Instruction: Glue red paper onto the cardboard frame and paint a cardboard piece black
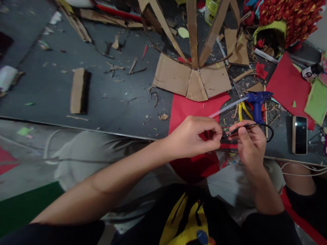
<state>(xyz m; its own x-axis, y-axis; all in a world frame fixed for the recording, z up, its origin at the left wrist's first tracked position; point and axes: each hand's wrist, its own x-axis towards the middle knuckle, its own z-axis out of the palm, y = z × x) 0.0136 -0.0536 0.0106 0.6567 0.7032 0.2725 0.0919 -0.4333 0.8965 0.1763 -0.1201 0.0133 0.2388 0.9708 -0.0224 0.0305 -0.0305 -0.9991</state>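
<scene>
My left hand (201, 136) is closed in a pinch at the end of a thin black cable (271, 131), over red paper (194, 105); what its fingertips hold is too small to make out. My right hand (251, 139) grips the black cable, which loops out to the right. Just beyond that hand lies a blue glue gun (258, 105) with a long clear glue stick in its back end. Yellow-handled scissors (241, 102) rest beside it. Behind my hands stands a cardboard piece (173, 73) with several upright strips.
A small cardboard block (78, 91) is on the dark table at left. At right are a phone-like device (299, 135), red sheets (288, 88), a small bottle (312, 71) and a red ruffled object (293, 20). Another person's leg (298, 178) shows at lower right.
</scene>
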